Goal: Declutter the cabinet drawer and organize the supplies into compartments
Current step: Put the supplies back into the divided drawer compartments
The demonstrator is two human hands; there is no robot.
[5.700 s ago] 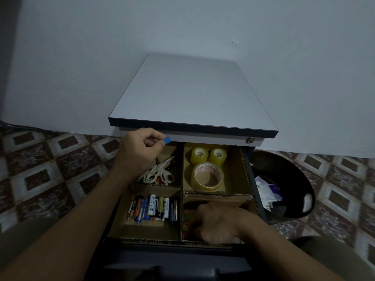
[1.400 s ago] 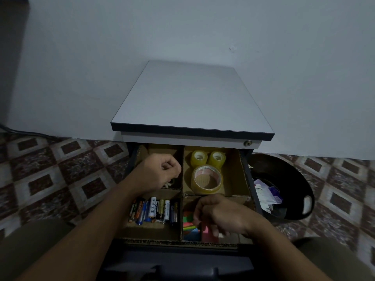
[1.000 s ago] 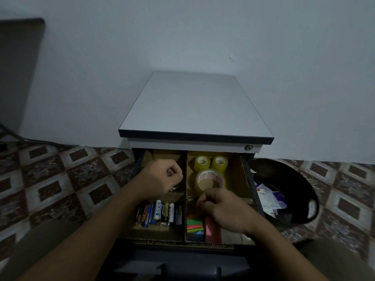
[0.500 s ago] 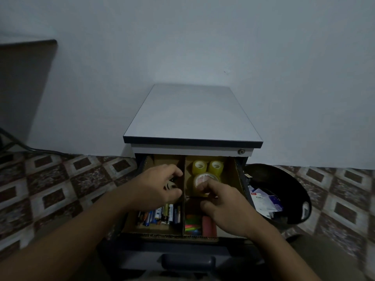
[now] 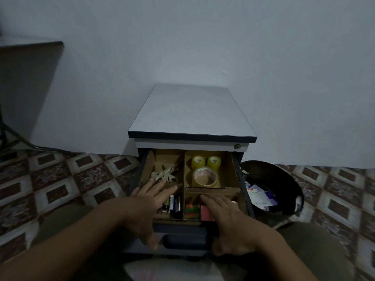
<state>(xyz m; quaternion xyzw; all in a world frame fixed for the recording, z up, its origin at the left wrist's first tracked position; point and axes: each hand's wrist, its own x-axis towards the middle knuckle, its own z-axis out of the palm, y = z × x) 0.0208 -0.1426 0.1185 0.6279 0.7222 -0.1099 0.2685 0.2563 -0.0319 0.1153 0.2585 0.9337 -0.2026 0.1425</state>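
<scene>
Both hands are out flat over the open drawer (image 5: 244,185) of the small cabinet (image 5: 192,112). The left hand (image 5: 146,207) has its fingers straight and spread, palm down, over the front-left compartment. Its fingertips reach the cardboard divider (image 5: 183,169) strip that separates front from back, and its thumb hangs down in front of the drawer's dark face. It grips nothing. The right hand (image 5: 227,216) mirrors it over the front-right compartment, with fingers straight and slightly apart and the thumb low by the drawer front. It holds nothing either. Whether the palms press on the cardboard or hover just above it, I can't tell.

Now the supplies. The cardboard splits the drawer into four compartments. In the back-left one, a pair of pale-handled scissors (image 5: 164,175) lies at a slant, just beyond the left fingertips. In the back-right one, two small yellow tape rolls (image 5: 206,161) stand side by side against the rear wall, and a larger tape roll (image 5: 205,177) lies flat just in front of them. In the front-left one, a row of batteries (image 5: 173,202) peeks out beside the left hand, partly covered by it. In the front-right one sit bright striped sticky notes (image 5: 191,209), with a pink pad (image 5: 206,212) just beside them, its right edge under the right hand.

To the right of the cabinet, on the patterned tile floor (image 5: 81,179), sits a black bin (image 5: 284,179) with paper packets (image 5: 259,197) inside. A dark cable (image 5: 36,148) runs along the floor at the left, by the wall.
</scene>
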